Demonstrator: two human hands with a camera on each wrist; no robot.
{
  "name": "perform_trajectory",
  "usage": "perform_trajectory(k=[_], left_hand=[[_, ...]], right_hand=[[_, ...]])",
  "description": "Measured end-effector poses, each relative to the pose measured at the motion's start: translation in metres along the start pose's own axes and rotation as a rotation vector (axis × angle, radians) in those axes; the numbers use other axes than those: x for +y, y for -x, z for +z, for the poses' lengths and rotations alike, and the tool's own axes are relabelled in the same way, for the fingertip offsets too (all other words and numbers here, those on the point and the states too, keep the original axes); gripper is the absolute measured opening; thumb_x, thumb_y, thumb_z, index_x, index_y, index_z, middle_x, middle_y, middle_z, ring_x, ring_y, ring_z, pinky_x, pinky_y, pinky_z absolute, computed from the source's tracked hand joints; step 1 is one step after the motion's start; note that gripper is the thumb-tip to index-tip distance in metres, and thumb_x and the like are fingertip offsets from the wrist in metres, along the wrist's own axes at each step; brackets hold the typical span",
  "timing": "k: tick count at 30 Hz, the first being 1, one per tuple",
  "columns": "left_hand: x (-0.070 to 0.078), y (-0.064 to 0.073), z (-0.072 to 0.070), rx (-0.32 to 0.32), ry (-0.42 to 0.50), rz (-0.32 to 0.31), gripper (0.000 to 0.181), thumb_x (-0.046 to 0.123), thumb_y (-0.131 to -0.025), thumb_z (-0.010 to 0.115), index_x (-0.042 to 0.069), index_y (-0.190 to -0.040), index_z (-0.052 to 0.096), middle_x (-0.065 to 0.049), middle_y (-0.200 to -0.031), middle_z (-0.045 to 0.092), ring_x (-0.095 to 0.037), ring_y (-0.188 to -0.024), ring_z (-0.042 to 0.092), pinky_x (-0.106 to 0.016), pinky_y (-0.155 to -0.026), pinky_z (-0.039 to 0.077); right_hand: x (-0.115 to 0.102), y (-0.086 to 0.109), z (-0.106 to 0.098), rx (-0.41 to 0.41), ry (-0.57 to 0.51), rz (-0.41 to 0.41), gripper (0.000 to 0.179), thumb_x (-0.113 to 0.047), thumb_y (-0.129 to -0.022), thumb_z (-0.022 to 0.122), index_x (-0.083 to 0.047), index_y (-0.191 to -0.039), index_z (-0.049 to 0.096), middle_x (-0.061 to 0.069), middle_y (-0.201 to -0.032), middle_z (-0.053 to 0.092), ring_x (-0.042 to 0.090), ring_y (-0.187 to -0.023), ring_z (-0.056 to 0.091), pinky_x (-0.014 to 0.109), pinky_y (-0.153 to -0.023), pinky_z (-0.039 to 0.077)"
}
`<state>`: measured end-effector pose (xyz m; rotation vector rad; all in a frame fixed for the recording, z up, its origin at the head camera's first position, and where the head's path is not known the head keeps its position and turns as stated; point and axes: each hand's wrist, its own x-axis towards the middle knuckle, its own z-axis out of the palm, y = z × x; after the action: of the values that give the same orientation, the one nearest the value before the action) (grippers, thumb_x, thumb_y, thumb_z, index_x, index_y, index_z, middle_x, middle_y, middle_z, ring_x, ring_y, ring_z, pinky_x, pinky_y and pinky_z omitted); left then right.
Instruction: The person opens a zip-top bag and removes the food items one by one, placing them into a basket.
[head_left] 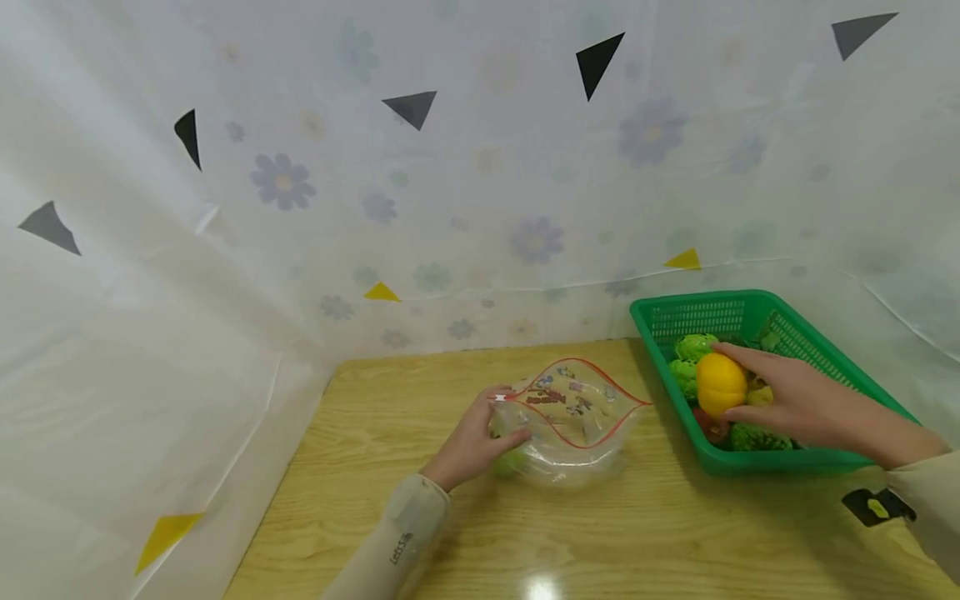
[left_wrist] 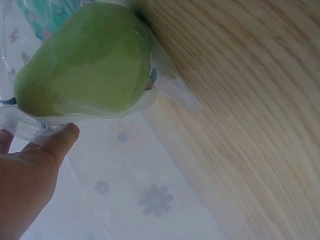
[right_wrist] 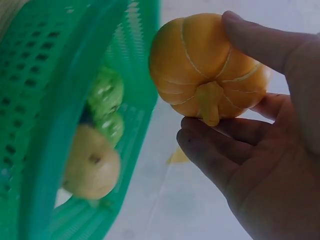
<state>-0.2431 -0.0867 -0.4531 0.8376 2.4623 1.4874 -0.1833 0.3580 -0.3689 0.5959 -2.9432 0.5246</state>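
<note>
My left hand (head_left: 476, 442) grips the left side of a clear zip bag (head_left: 573, 462), whose red-edged mouth gapes above the table. Through the plastic in the left wrist view shows a smooth green fruit (left_wrist: 85, 62), broad at one end; its exact kind is unclear. Over the green basket (head_left: 765, 297), my right hand (head_left: 798, 396) holds a small yellow-orange pumpkin (head_left: 720, 383). Seen from the right wrist, the pumpkin's short stem (right_wrist: 209, 102) points toward the camera, with thumb and fingers round its sides.
Inside the basket lie bumpy green produce (head_left: 693, 346), a reddish round piece (head_left: 711, 427) and a pale tan round fruit (right_wrist: 92, 162). The wooden table (head_left: 375, 433) meets a floral plastic sheet (head_left: 465, 208) at the back and left.
</note>
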Motion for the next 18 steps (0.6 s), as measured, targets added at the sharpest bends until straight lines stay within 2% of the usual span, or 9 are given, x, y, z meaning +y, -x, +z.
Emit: perform_trajectory(k=[4, 8, 14, 18], left_hand=[[-0.001, 0.000, 0.000, -0.005, 0.018, 0.000, 0.063, 0.025, -0.095, 0.073, 0.021, -0.148, 0.039, -0.008, -0.152, 0.044, -0.030, -0.133, 0.053, -0.044, -0.109, 0.045], [-0.001, 0.000, 0.000, -0.012, 0.027, 0.003, 0.064, 0.025, -0.095, 0.073, 0.022, -0.149, 0.038, -0.010, -0.151, 0.046, -0.031, -0.132, 0.054, -0.044, -0.110, 0.045], [0.000, 0.000, 0.000, -0.014, 0.014, 0.005, 0.061, 0.028, -0.095, 0.072, 0.023, -0.147, 0.040, -0.006, -0.152, 0.045, -0.027, -0.135, 0.051, -0.044, -0.110, 0.044], [0.000, 0.001, 0.000, -0.022, 0.041, -0.001, 0.064, 0.032, -0.095, 0.072, 0.022, -0.149, 0.038, -0.006, -0.150, 0.047, -0.030, -0.131, 0.055, -0.041, -0.106, 0.048]], right_hand=[[0.024, 0.006, 0.003, -0.045, -0.003, 0.045, 0.093, -0.047, -0.085, 0.079, -0.002, -0.154, 0.036, 0.030, -0.137, 0.055, 0.041, -0.111, 0.063, 0.046, -0.076, 0.057], [0.038, 0.008, 0.006, -0.077, -0.004, 0.058, 0.094, -0.043, -0.082, 0.081, 0.002, -0.152, 0.037, 0.033, -0.136, 0.054, 0.044, -0.111, 0.062, 0.048, -0.076, 0.057], [0.046, 0.006, 0.007, -0.097, 0.015, 0.040, 0.092, -0.027, -0.082, 0.084, 0.003, -0.153, 0.034, 0.032, -0.138, 0.052, 0.043, -0.112, 0.061, 0.045, -0.076, 0.056], [0.048, 0.002, 0.011, -0.081, 0.060, 0.023, 0.090, -0.019, -0.082, 0.083, 0.003, -0.153, 0.033, 0.034, -0.143, 0.048, 0.048, -0.117, 0.058, 0.053, -0.082, 0.055]])
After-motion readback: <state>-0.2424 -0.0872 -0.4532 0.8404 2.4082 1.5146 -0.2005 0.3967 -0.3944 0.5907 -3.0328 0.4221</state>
